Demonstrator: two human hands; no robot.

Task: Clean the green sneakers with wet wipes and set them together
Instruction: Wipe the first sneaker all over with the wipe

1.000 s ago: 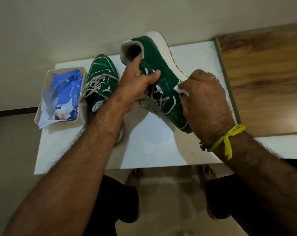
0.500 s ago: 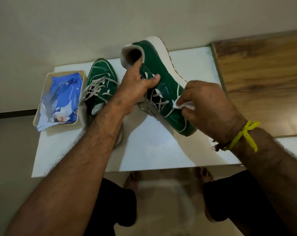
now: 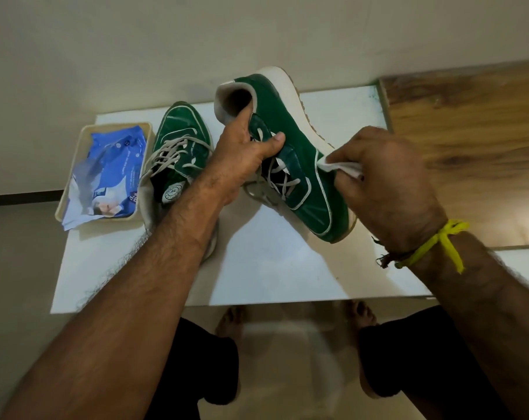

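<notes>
Risk: the held green sneaker (image 3: 290, 153) could slip and drop onto the tabletop (image 3: 272, 268), because only its toe is down near the right edge.
Left hand (image 3: 242, 156): wrapped around the sneaker's collar and laces.
Right hand (image 3: 387, 183): pinches a wet wipe (image 3: 339, 166) against the sneaker's side.
Other sneaker (image 3: 178, 159): rests beside the wipes tray (image 3: 72, 189), near the back left corner.

- The held sneaker (image 3: 299, 165) has a glossy green upper and a matt white rubbery sole.
- The wipe (image 3: 342, 168) looks like soft white cloth.
- The wipes pack (image 3: 111, 168) is shiny blue plastic.
- The side surface (image 3: 469, 140) is grained wood.
</notes>
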